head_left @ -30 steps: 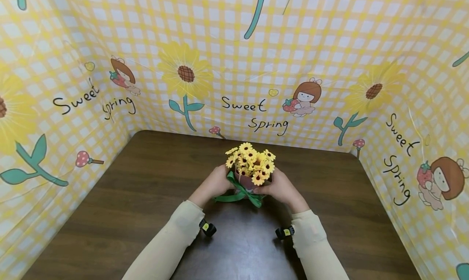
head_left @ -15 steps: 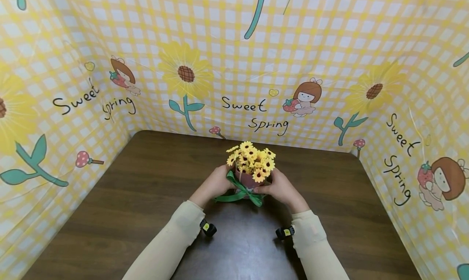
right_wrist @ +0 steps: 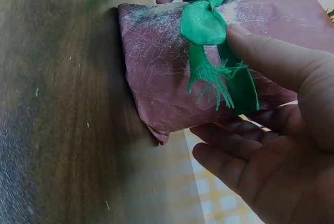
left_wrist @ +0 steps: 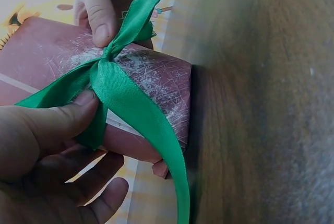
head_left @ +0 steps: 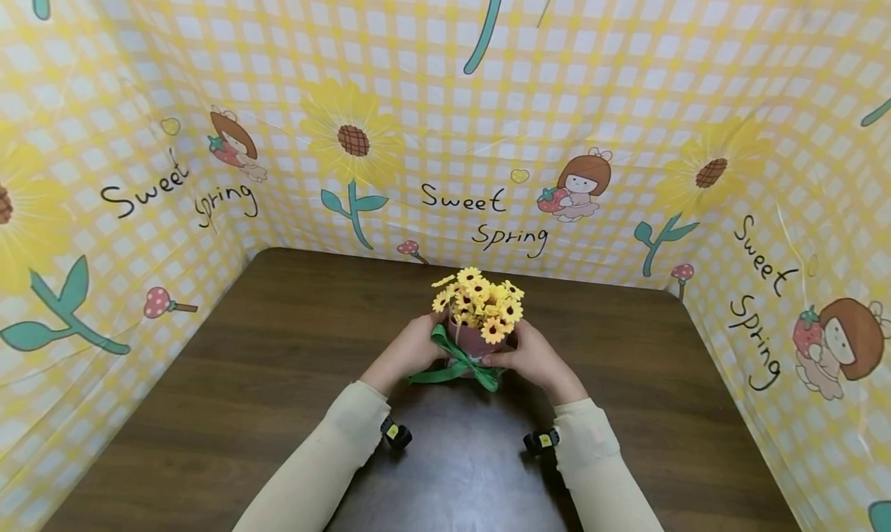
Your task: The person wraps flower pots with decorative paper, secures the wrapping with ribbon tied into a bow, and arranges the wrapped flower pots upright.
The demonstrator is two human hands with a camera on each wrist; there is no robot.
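A small bouquet of yellow artificial daisies (head_left: 480, 300) in a dull pink wrapper (left_wrist: 57, 41) stands upright at the middle of the table. A green ribbon (left_wrist: 135, 93) is tied round the wrapper in a bow, one end frayed in the right wrist view. My left hand (head_left: 415, 345) grips the bouquet from the left, thumb on the ribbon beside the knot, fingers behind. From the right, my right hand (head_left: 532, 354) grips it likewise, thumb pressed on the wrapper near the bow. The wrapper (right_wrist: 156, 67) is creased and worn white near the knot, its base close over the tabletop.
The dark brown wooden table (head_left: 313, 300) spreads around the bouquet. A yellow checked cloth (head_left: 445, 114) printed with flowers and lettering hangs behind it and on both sides. Dark wrist cameras (head_left: 397, 434) are strapped over the light sleeves.
The flower heads have shifted very slightly up and to the right in the head view. Both hands keep their grip in nearly the same place.
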